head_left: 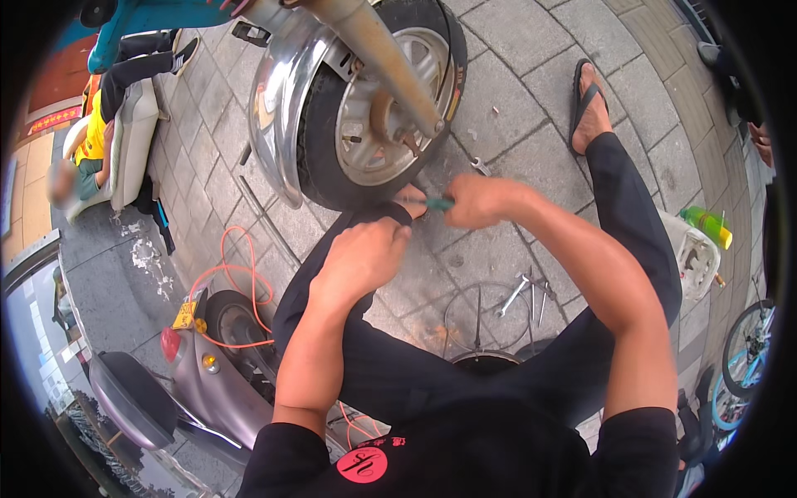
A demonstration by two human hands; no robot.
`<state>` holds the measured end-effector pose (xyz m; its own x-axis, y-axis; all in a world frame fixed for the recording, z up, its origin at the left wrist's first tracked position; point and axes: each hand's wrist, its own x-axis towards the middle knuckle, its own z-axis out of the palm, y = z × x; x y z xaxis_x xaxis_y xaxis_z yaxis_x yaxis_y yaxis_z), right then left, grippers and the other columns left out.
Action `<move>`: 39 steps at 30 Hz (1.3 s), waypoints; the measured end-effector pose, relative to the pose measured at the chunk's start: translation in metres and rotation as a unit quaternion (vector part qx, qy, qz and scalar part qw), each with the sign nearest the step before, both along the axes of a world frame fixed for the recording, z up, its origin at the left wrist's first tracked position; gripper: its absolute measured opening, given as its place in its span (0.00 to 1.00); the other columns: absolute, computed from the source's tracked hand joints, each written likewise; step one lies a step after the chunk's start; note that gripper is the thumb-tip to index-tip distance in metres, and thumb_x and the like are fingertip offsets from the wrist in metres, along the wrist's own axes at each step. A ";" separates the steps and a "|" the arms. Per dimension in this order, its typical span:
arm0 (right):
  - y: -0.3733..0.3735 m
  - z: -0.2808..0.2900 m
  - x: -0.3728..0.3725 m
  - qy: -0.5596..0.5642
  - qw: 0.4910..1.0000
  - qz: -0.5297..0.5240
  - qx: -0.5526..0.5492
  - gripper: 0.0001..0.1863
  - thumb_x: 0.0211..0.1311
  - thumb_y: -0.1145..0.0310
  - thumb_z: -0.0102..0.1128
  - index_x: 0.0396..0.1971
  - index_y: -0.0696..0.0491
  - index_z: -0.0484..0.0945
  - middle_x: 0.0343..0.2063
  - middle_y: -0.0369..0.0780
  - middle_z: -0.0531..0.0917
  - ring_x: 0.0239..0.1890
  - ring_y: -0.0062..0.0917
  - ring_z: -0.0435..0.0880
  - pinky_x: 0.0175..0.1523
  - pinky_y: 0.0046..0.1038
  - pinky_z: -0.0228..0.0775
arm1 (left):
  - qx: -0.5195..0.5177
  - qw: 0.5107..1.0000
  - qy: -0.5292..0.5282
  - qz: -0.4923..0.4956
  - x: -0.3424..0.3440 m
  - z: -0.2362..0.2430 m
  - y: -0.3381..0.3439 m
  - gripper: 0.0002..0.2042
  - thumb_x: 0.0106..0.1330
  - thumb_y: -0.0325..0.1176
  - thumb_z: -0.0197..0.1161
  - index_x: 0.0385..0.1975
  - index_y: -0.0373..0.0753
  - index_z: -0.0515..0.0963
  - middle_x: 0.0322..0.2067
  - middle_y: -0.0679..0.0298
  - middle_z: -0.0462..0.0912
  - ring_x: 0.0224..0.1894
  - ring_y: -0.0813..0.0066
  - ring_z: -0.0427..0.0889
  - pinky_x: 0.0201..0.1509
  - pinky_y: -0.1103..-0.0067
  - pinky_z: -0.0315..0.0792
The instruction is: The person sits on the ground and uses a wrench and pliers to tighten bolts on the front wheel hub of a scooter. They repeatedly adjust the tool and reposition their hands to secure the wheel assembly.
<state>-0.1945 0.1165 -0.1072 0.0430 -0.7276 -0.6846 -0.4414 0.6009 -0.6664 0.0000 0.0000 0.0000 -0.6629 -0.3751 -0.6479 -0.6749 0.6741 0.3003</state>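
My right hand (481,202) is closed around a green-handled screwdriver (438,202). Its shaft is smeared by motion and points left, toward the bottom of the tyre (332,178). My left hand (361,259) is curled into a fist above my left knee. Its fingers are mostly hidden, so anything in them cannot be made out. Just ahead stands a scooter wheel (390,108) with a silver rim, held by a rusty fork leg (386,62). A shiny chrome mudguard (270,116) curves along the tyre's left side.
A small wrench (480,167) lies beyond my right hand. Several wrenches (515,295) and a wire loop (452,311) are on the paving between my legs. An orange hose (249,270) coils beside a parked scooter (216,373). A green bottle (706,224) is at right; a seated person (100,141) at left.
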 end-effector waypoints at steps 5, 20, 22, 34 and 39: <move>0.003 0.014 0.005 -0.008 0.990 -0.142 0.005 0.19 0.56 0.60 0.60 0.37 0.62 0.85 0.31 0.53 0.88 0.35 0.43 0.89 0.42 0.42 0.79 | 0.027 0.998 -0.013 -0.048 0.009 0.012 0.004 0.17 0.76 0.43 0.57 0.43 0.35 0.85 0.35 0.43 0.88 0.44 0.39 0.86 0.53 0.54 0.78; 0.000 0.009 0.013 -0.027 0.993 -0.101 0.048 0.19 0.57 0.59 0.62 0.40 0.60 0.84 0.26 0.45 0.85 0.29 0.33 0.84 0.36 0.38 0.76 | 0.044 0.993 -0.012 -0.108 0.020 0.003 0.001 0.16 0.73 0.42 0.60 0.43 0.35 0.86 0.37 0.46 0.89 0.43 0.43 0.87 0.51 0.55 0.79; 0.004 0.004 0.021 -0.069 0.989 -0.109 0.075 0.21 0.57 0.58 0.64 0.43 0.59 0.83 0.27 0.41 0.85 0.28 0.29 0.83 0.34 0.35 0.77 | 0.045 0.991 -0.023 -0.125 0.021 -0.001 0.000 0.16 0.72 0.42 0.61 0.43 0.36 0.86 0.37 0.46 0.89 0.43 0.43 0.88 0.51 0.55 0.79; 0.016 -0.041 0.161 -0.374 0.701 -0.607 -0.008 0.13 0.74 0.60 0.63 0.39 0.57 0.79 0.26 0.38 0.80 0.21 0.26 0.81 0.25 0.34 0.75 | -0.072 0.939 0.293 0.163 0.010 -0.090 -0.022 0.18 0.75 0.42 0.63 0.52 0.33 0.83 0.44 0.45 0.89 0.50 0.44 0.87 0.57 0.60 0.78; -0.012 -0.041 0.175 -0.425 0.590 -0.684 -0.052 0.16 0.76 0.56 0.62 0.44 0.56 0.80 0.26 0.37 0.80 0.22 0.25 0.80 0.24 0.33 0.75 | -0.030 0.925 0.300 0.232 -0.024 -0.105 -0.042 0.19 0.75 0.42 0.65 0.52 0.30 0.83 0.42 0.45 0.89 0.48 0.49 0.88 0.54 0.64 0.78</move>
